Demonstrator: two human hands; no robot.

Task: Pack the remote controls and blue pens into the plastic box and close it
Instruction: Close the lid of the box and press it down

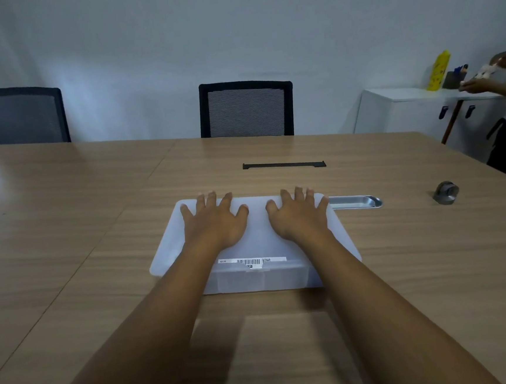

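Note:
A translucent white plastic box (262, 278) stands on the wooden table (66, 238) in front of me, with its lid (257, 237) lying on top. A barcode label runs along the lid's near edge. My left hand (214, 222) rests flat on the lid's left half, fingers spread. My right hand (298, 215) lies flat on the right half in the same way. Neither hand holds anything. No remote controls or blue pens are visible; the frosted walls hide whatever is inside the box.
A silver metal tray (355, 202) lies just right of the lid. A black strip (284, 165) is set into the table behind the box. A small grey round object (445, 193) sits far right. Two black chairs stand behind the table. Another person's hands (492, 74) are over a white cabinet.

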